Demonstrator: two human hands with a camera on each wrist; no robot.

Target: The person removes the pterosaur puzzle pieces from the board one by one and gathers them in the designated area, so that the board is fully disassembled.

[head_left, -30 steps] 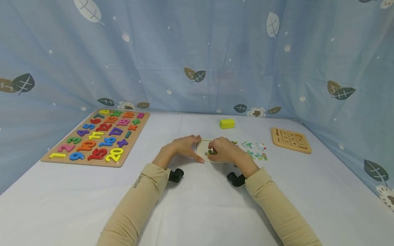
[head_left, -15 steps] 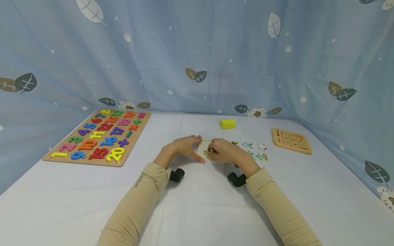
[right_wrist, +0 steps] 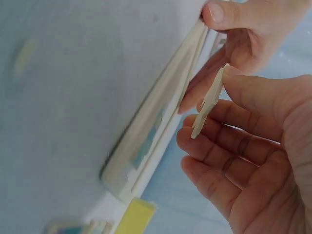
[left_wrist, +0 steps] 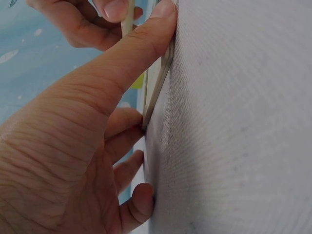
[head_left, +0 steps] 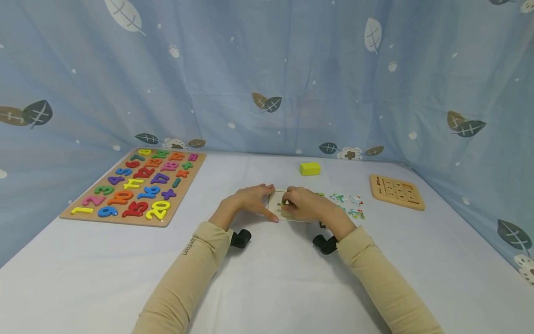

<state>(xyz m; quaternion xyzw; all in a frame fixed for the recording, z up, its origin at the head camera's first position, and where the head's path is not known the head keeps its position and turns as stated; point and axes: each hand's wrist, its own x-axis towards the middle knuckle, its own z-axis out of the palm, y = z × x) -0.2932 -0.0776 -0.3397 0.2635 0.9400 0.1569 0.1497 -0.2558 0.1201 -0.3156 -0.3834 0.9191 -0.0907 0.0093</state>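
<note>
My left hand (head_left: 252, 198) holds the left end of a shallow pale wooden puzzle tray (head_left: 273, 206), thumb at its near corner and index finger at the far one. The tray appears edge-on in the right wrist view, with a blue-green patch inside. My right hand (head_left: 306, 204) is over the tray, pinching a thin puzzle piece (right_wrist: 209, 100) between thumb and fingers. That piece is seen edge-on, pale and raised off the tray. Loose printed puzzle pieces (head_left: 356, 212) lie on the table just right of my right hand, some hidden behind it.
A yellow block (head_left: 310, 169) stands behind the tray. On the left lies a large board (head_left: 185, 184) of coloured numbers and signs. A small wooden number-tile board (head_left: 377, 188) lies to the right. A blue patterned curtain (head_left: 233, 69) hangs behind the white table (head_left: 267, 287).
My right wrist has shifted slightly right and turned a little, the piece still pinched. Less of the piece's green print shows than a second ago. The left hand keeps its place on the tray.
</note>
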